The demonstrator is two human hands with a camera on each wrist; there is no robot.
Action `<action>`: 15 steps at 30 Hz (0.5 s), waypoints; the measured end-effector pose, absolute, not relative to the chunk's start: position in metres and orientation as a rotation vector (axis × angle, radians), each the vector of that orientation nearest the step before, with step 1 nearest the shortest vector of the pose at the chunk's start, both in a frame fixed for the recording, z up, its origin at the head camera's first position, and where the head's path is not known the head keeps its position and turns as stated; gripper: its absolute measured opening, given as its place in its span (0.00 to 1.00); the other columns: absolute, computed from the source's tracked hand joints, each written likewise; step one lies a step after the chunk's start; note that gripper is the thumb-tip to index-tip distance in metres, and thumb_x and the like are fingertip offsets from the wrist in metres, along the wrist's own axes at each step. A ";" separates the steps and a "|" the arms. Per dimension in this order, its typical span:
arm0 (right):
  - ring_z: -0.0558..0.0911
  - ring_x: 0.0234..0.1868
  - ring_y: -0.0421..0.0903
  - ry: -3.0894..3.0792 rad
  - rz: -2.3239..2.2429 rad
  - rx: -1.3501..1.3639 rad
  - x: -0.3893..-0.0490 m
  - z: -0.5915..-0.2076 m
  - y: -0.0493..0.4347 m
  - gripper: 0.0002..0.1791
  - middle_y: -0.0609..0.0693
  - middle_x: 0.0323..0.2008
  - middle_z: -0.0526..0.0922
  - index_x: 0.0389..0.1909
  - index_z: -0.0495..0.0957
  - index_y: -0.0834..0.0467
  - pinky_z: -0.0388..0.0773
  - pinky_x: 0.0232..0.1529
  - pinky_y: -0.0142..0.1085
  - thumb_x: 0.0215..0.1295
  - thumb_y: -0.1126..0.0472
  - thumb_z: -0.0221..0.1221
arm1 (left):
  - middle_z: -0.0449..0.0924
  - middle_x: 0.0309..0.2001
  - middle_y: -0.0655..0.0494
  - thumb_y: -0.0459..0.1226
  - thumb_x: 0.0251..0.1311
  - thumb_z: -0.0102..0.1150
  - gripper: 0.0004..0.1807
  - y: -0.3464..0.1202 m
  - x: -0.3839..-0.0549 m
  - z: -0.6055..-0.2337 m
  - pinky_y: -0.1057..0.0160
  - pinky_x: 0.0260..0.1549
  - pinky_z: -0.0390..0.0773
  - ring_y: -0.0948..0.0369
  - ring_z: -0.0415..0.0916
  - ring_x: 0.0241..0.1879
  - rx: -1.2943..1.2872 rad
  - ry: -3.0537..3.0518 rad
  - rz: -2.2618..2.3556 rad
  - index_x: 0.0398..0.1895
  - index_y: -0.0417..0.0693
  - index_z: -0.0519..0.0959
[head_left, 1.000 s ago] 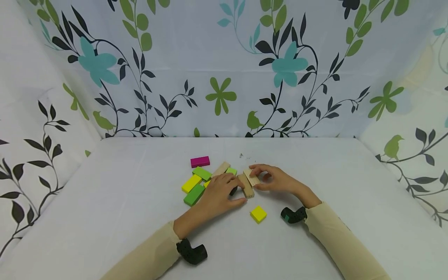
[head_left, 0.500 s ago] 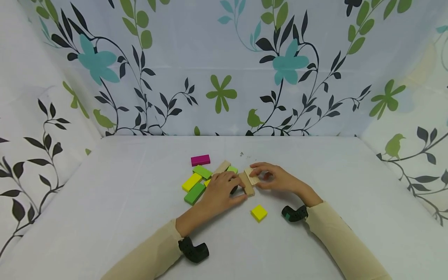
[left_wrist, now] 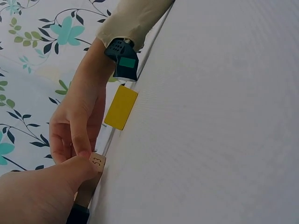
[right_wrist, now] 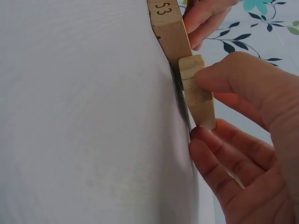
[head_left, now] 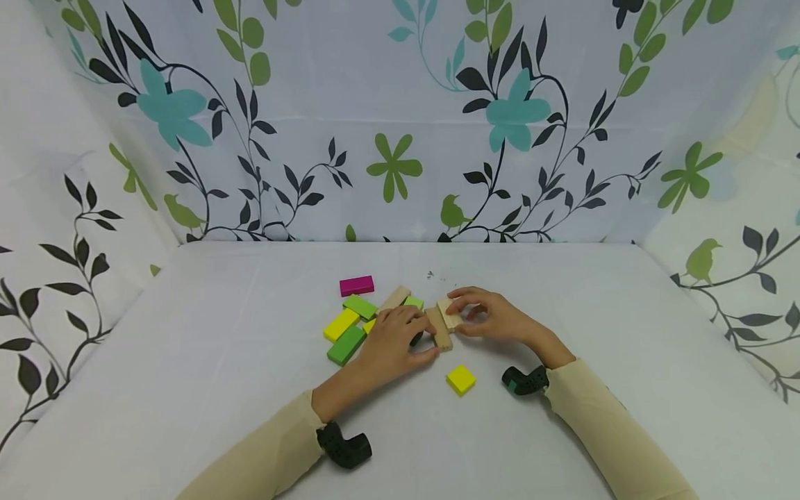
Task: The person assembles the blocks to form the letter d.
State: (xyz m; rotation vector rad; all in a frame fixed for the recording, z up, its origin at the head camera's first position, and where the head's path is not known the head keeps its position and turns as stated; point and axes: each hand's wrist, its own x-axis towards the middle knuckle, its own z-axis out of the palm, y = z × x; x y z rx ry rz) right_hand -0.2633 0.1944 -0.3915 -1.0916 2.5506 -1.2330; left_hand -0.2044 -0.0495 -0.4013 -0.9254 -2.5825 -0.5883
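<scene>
My left hand point(head_left: 392, 342) holds a tan wooden block point(head_left: 440, 330), thumb at its near end and index finger along its left side. In the left wrist view the number 53 shows on that block's end point(left_wrist: 97, 160). Partly under the left fingers lies a black block point(head_left: 417, 339). From the right, my right hand point(head_left: 494, 317) pinches a paler wooden block point(head_left: 448, 314) between thumb and fingertips. The right wrist view has this pale block point(right_wrist: 196, 86) right against the far end of the numbered block point(right_wrist: 169, 28).
Left of the hands lie a magenta block point(head_left: 357, 286), a lime block point(head_left: 360, 307), a yellow block point(head_left: 341, 324), a green block point(head_left: 346, 345) and a beige block point(head_left: 394, 298). Another yellow block point(head_left: 461, 380) sits nearer on the white table point(head_left: 206, 389). A patterned curtain point(head_left: 331, 83) hangs behind.
Both hands keep nearly the same place and grip, and the blocks lie as before. The head view has shifted very slightly.
</scene>
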 end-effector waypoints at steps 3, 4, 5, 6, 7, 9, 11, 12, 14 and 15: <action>0.75 0.57 0.58 2.541 -1.270 -1.086 -0.264 -0.392 0.195 0.15 0.64 0.62 0.71 0.47 0.80 0.64 0.79 0.51 0.45 0.57 0.69 0.66 | 0.77 0.47 0.53 0.49 0.58 0.66 0.13 -0.050 -0.204 -0.401 0.48 0.57 0.67 0.54 0.72 0.54 -0.936 -2.589 -0.604 0.39 0.53 0.80; 0.75 0.58 0.59 2.536 -1.287 -1.079 -0.264 -0.392 0.195 0.15 0.65 0.62 0.71 0.47 0.80 0.64 0.79 0.52 0.45 0.57 0.70 0.66 | 0.77 0.47 0.53 0.49 0.58 0.66 0.12 -0.049 -0.203 -0.401 0.48 0.56 0.67 0.54 0.71 0.55 -0.938 -2.591 -0.606 0.39 0.54 0.80; 0.74 0.59 0.60 2.531 -1.304 -1.075 -0.264 -0.392 0.195 0.15 0.65 0.62 0.71 0.47 0.80 0.65 0.78 0.52 0.46 0.58 0.70 0.65 | 0.77 0.47 0.54 0.49 0.58 0.65 0.12 -0.049 -0.203 -0.401 0.48 0.56 0.67 0.54 0.71 0.55 -0.939 -2.594 -0.607 0.39 0.54 0.80; 0.73 0.60 0.60 2.529 -1.321 -1.069 -0.263 -0.392 0.195 0.15 0.65 0.62 0.71 0.47 0.80 0.66 0.78 0.53 0.46 0.58 0.71 0.65 | 0.77 0.47 0.54 0.49 0.58 0.65 0.12 -0.049 -0.203 -0.401 0.48 0.56 0.67 0.54 0.71 0.55 -0.941 -2.596 -0.607 0.39 0.54 0.80; 0.73 0.60 0.61 2.531 -1.334 -1.066 -0.264 -0.392 0.195 0.15 0.65 0.62 0.71 0.47 0.80 0.66 0.78 0.53 0.47 0.58 0.71 0.65 | 0.77 0.47 0.54 0.49 0.58 0.65 0.12 -0.049 -0.203 -0.401 0.48 0.56 0.67 0.53 0.71 0.56 -0.942 -2.596 -0.605 0.39 0.54 0.80; 0.73 0.60 0.61 2.542 -1.354 -1.063 -0.264 -0.391 0.195 0.15 0.66 0.61 0.71 0.47 0.79 0.67 0.77 0.54 0.48 0.58 0.71 0.65 | 0.77 0.47 0.55 0.49 0.59 0.64 0.12 -0.049 -0.204 -0.401 0.48 0.56 0.67 0.54 0.70 0.56 -0.941 -2.599 -0.591 0.39 0.55 0.80; 0.73 0.60 0.61 2.559 -1.369 -1.055 -0.264 -0.391 0.195 0.15 0.65 0.61 0.71 0.48 0.79 0.67 0.77 0.54 0.48 0.58 0.71 0.65 | 0.78 0.46 0.55 0.49 0.59 0.64 0.11 -0.049 -0.204 -0.401 0.48 0.56 0.67 0.54 0.70 0.56 -0.948 -2.597 -0.582 0.39 0.55 0.80; 0.74 0.59 0.61 2.571 -1.371 -1.050 -0.264 -0.391 0.195 0.16 0.65 0.61 0.72 0.48 0.79 0.66 0.77 0.55 0.48 0.59 0.70 0.65 | 0.78 0.47 0.56 0.49 0.59 0.64 0.11 -0.049 -0.204 -0.402 0.48 0.56 0.67 0.54 0.70 0.57 -0.952 -2.600 -0.577 0.39 0.55 0.80; 0.74 0.58 0.60 2.586 -1.379 -1.035 -0.264 -0.390 0.194 0.16 0.65 0.61 0.72 0.48 0.79 0.66 0.77 0.55 0.48 0.59 0.70 0.66 | 0.78 0.48 0.56 0.50 0.59 0.63 0.12 -0.049 -0.205 -0.402 0.48 0.56 0.66 0.55 0.69 0.58 -0.961 -2.607 -0.573 0.40 0.55 0.80; 0.75 0.58 0.60 2.594 -1.383 -1.026 -0.264 -0.389 0.194 0.16 0.65 0.61 0.72 0.48 0.79 0.66 0.76 0.55 0.47 0.59 0.69 0.66 | 0.78 0.48 0.56 0.50 0.60 0.63 0.12 -0.049 -0.205 -0.402 0.47 0.57 0.66 0.54 0.69 0.58 -0.968 -2.608 -0.576 0.40 0.55 0.80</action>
